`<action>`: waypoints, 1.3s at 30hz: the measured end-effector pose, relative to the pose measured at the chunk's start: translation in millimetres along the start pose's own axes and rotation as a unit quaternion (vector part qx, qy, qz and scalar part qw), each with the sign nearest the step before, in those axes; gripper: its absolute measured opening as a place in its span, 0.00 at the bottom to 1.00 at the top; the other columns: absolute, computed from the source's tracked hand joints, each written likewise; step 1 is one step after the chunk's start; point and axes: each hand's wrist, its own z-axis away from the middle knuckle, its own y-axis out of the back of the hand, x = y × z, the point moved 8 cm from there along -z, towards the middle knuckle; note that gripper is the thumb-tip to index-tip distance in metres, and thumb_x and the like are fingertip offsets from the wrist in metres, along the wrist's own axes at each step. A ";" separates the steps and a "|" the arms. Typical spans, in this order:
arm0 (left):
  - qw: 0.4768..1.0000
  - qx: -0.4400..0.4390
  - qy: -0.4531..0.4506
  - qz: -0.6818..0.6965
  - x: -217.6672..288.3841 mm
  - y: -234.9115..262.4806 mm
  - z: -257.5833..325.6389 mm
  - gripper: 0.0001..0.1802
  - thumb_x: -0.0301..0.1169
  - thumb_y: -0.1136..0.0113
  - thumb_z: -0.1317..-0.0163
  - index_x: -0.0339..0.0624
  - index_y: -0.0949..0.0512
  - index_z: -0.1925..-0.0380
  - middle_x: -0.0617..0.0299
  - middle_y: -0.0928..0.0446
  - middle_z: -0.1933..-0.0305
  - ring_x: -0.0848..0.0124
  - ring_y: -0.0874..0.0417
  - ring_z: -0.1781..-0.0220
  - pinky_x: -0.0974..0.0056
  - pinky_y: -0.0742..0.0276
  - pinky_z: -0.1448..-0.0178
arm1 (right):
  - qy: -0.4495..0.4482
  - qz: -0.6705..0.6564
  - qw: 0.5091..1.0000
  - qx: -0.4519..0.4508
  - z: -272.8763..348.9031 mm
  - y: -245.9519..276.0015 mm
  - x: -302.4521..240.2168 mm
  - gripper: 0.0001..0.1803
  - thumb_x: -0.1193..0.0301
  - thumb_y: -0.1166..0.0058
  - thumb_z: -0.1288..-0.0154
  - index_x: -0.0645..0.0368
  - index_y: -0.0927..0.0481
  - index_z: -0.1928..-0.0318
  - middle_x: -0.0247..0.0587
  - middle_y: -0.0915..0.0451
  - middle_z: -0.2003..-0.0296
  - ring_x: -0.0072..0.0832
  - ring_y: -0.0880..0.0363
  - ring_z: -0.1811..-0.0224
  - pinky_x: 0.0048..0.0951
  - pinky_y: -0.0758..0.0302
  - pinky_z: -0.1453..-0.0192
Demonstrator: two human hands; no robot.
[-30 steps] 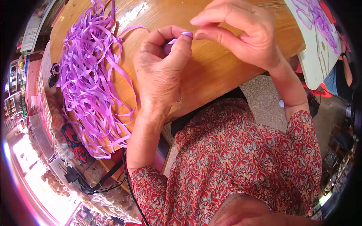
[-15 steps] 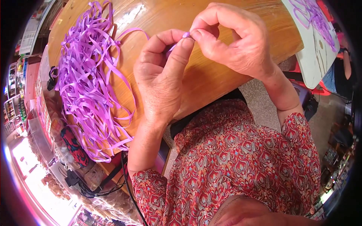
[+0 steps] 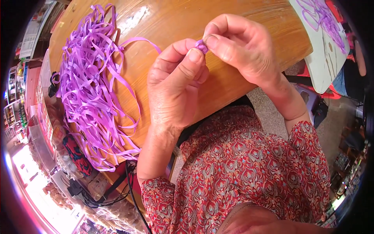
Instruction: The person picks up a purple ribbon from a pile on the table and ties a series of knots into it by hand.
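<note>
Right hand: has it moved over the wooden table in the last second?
Yes. The right hand has drifted left, toward the purple ribbon pile on the table.

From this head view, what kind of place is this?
Probably a small shop or market stall used as a craft bench. A wooden table carries a heap of purple ribbon strips, packed goods shelves line the left edge, and both hands pinch a folded ribbon piece.

Both hands raised together, left hand (image 3: 175, 84) and right hand (image 3: 239, 48) fingertips pinched, touching
</note>
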 end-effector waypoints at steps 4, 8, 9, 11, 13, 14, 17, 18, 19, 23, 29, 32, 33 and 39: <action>0.998 0.050 -0.018 0.032 1.8 3.9 2.8 0.07 0.22 0.42 0.39 0.36 0.24 0.61 0.66 0.24 0.66 0.79 0.31 0.72 0.73 0.36 0.68 | 0.107 0.198 0.974 0.019 2.1 -3.6 -13.8 0.03 0.81 0.48 0.38 0.66 0.24 0.63 0.30 0.25 0.67 0.13 0.32 0.68 0.15 0.34 0.62; 0.997 0.073 -0.024 0.020 3.7 6.0 3.8 0.07 0.23 0.42 0.39 0.36 0.24 0.61 0.67 0.24 0.66 0.80 0.31 0.71 0.73 0.36 0.68 | 0.284 0.329 0.901 0.001 8.5 -17.5 -39.4 0.08 0.85 0.47 0.42 0.68 0.24 0.61 0.39 0.24 0.67 0.21 0.28 0.67 0.19 0.31 0.61; 0.997 0.077 -0.019 0.021 2.9 6.6 3.8 0.07 0.23 0.42 0.39 0.36 0.24 0.61 0.67 0.24 0.66 0.80 0.31 0.71 0.73 0.36 0.68 | 0.312 0.348 0.884 -0.001 10.7 -20.4 -43.1 0.09 0.86 0.47 0.44 0.68 0.24 0.61 0.41 0.24 0.67 0.24 0.27 0.67 0.21 0.31 0.62; 0.996 0.083 -0.014 0.022 2.8 7.3 3.4 0.07 0.23 0.42 0.39 0.36 0.24 0.61 0.67 0.24 0.66 0.80 0.31 0.71 0.74 0.36 0.68 | 0.326 0.359 0.874 -0.009 10.3 -21.7 -44.9 0.09 0.87 0.47 0.45 0.68 0.23 0.62 0.42 0.24 0.68 0.25 0.26 0.67 0.22 0.30 0.63; 0.996 0.090 -0.009 0.024 2.1 9.4 3.5 0.06 0.23 0.42 0.39 0.37 0.24 0.61 0.67 0.24 0.66 0.81 0.31 0.71 0.74 0.36 0.67 | 0.339 0.371 0.864 -0.017 11.8 -23.1 -45.8 0.09 0.87 0.47 0.46 0.68 0.23 0.63 0.42 0.23 0.68 0.26 0.25 0.67 0.22 0.30 0.63; 0.996 0.081 -0.011 0.026 2.3 9.8 3.7 0.06 0.23 0.42 0.39 0.37 0.24 0.61 0.68 0.24 0.66 0.81 0.31 0.71 0.74 0.36 0.67 | 0.338 0.366 0.867 -0.024 12.3 -23.4 -45.1 0.09 0.88 0.47 0.46 0.68 0.23 0.63 0.43 0.23 0.69 0.26 0.25 0.67 0.23 0.30 0.64; 0.996 0.081 -0.011 0.025 3.1 8.7 4.1 0.06 0.23 0.42 0.39 0.38 0.24 0.62 0.68 0.25 0.66 0.81 0.31 0.71 0.75 0.37 0.68 | 0.330 0.353 0.875 -0.030 12.9 -24.3 -44.4 0.09 0.88 0.47 0.47 0.68 0.23 0.64 0.43 0.23 0.69 0.27 0.25 0.68 0.24 0.29 0.64; 0.996 0.089 -0.009 0.022 2.8 9.2 4.2 0.06 0.23 0.42 0.39 0.38 0.24 0.62 0.68 0.25 0.67 0.81 0.31 0.71 0.75 0.37 0.68 | 0.323 0.345 0.881 -0.028 12.6 -23.3 -43.9 0.09 0.87 0.46 0.48 0.68 0.23 0.64 0.43 0.22 0.70 0.27 0.25 0.68 0.24 0.29 0.64; 0.996 0.088 -0.009 0.023 2.2 9.5 3.8 0.06 0.23 0.42 0.39 0.38 0.24 0.62 0.68 0.25 0.67 0.81 0.31 0.71 0.75 0.37 0.68 | 0.323 0.345 0.881 -0.027 12.4 -22.4 -44.4 0.09 0.87 0.46 0.48 0.68 0.23 0.64 0.43 0.22 0.70 0.27 0.25 0.68 0.24 0.29 0.64; 0.995 0.095 -0.018 -0.006 2.7 12.9 4.5 0.05 0.23 0.42 0.40 0.37 0.23 0.63 0.68 0.25 0.68 0.81 0.32 0.71 0.76 0.37 0.68 | 0.266 0.320 0.909 -0.041 5.1 -16.4 -36.8 0.07 0.87 0.45 0.48 0.68 0.24 0.66 0.41 0.23 0.70 0.26 0.25 0.68 0.23 0.30 0.64; 0.996 0.093 0.009 -0.006 -2.6 13.3 1.4 0.06 0.23 0.42 0.40 0.37 0.23 0.62 0.67 0.25 0.68 0.81 0.33 0.73 0.76 0.38 0.69 | 0.251 0.321 0.913 -0.014 4.8 -12.7 -31.1 0.06 0.87 0.46 0.48 0.67 0.26 0.69 0.37 0.26 0.73 0.22 0.29 0.71 0.21 0.32 0.66; 0.995 0.090 0.030 0.010 -6.3 13.8 -0.8 0.06 0.24 0.42 0.40 0.36 0.23 0.62 0.68 0.25 0.69 0.81 0.33 0.74 0.75 0.38 0.70 | 0.278 0.342 0.898 0.001 7.7 -12.6 -31.5 0.07 0.87 0.46 0.48 0.67 0.27 0.69 0.36 0.27 0.74 0.21 0.31 0.72 0.20 0.33 0.67; 0.996 0.078 0.037 0.014 -7.7 12.5 -1.8 0.06 0.25 0.41 0.40 0.36 0.24 0.62 0.68 0.25 0.69 0.81 0.34 0.74 0.75 0.38 0.70 | 0.290 0.346 0.892 0.007 8.9 -11.9 -32.0 0.07 0.87 0.46 0.48 0.67 0.27 0.69 0.36 0.28 0.74 0.21 0.32 0.72 0.20 0.33 0.67; 0.999 0.043 0.026 0.016 -7.2 7.3 -2.6 0.08 0.26 0.40 0.40 0.36 0.23 0.62 0.68 0.25 0.69 0.82 0.35 0.74 0.75 0.40 0.70 | 0.177 0.227 0.957 0.011 1.4 4.6 -17.8 0.04 0.85 0.49 0.42 0.66 0.27 0.67 0.34 0.28 0.71 0.18 0.32 0.69 0.18 0.33 0.63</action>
